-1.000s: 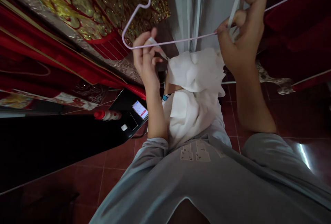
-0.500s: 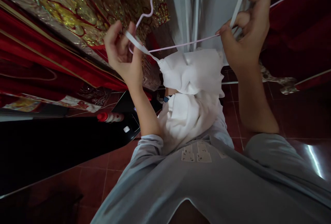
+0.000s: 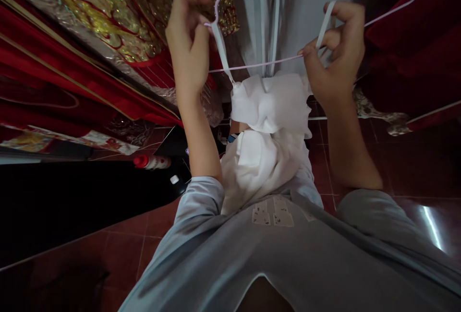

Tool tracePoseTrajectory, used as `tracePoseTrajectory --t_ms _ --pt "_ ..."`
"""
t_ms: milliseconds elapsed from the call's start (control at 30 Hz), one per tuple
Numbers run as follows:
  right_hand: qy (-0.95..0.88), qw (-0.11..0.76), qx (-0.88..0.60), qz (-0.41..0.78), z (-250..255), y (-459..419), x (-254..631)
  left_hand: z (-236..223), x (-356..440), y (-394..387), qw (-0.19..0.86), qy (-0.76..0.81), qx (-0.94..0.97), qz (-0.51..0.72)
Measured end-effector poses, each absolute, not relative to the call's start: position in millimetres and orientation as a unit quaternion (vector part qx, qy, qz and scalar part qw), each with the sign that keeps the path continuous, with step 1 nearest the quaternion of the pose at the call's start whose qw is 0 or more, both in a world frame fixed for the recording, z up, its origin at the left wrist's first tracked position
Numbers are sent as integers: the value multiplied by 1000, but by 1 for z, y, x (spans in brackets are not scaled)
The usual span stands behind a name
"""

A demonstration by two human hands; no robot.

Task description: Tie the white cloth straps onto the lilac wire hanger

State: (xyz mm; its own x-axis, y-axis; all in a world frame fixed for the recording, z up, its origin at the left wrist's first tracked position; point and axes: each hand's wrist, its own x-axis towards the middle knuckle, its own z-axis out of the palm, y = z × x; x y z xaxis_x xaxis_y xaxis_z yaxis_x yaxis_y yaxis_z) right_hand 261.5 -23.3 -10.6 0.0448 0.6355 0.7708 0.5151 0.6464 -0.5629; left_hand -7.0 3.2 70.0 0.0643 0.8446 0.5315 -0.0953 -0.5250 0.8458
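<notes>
L hand (image 3: 187, 48): up at L dip of the pink hanger (image 3: 255, 65), fingers curled in; tips partly hidden, can't tell if they pinch wire, strap or neither. Prob. there to steady that corner.
R hand (image 3: 334, 57): thumb + fingers pinching hanger's bottom bar, index raised thru the R strap (image 3: 324, 24). Likely one grip for 2 jobs: bear the bar, keep loop open.
L strap (image 3: 221, 48): runs from the dip straight down to dress, looks taut; dip prob. stops it sliding.
R strap: round R index; lower end hidden behind hand.
Dress (image 3: 272, 105): white, ruffled top just below bar, btwn forearms; lower cloth bunched on lap, which likely takes most of its wt.
Gap: widest room is btwn hands, grey door (image 3: 309, 5) behind.
L edge: gold-red garment (image 3: 144, 29) close behind L hand, touching or not can't tell; tight that side.
R edge: hanger runs on past R hand, in front of dark red cloth (image 3: 410, 43).
Bench (image 3: 72, 197): black, lower L; near end by L forearm, w/ red-capped bottle (image 3: 153, 162) + small white case (image 3: 174, 179), both well below hanger.
</notes>
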Motion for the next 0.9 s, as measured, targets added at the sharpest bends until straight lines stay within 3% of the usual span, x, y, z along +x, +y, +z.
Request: tracePoseTrajectory --t_ms 133,367,567,733,900 --pt "-693 636 -339 -38 -8 -27 256 51 -14 3 409 328 524 671" --pt "-686 638 -349 -22 9 -31 257 16 16 -17 526 194 278 780" --pt "-645 719 -254 -44 16 -25 293 24 15 -14 530 179 250 790" --pt "-570 758 -317 -28 14 -39 329 26 4 -6 548 164 191 798" --pt "-529 800 -284 24 2 -12 375 21 6 0 555 123 211 795"
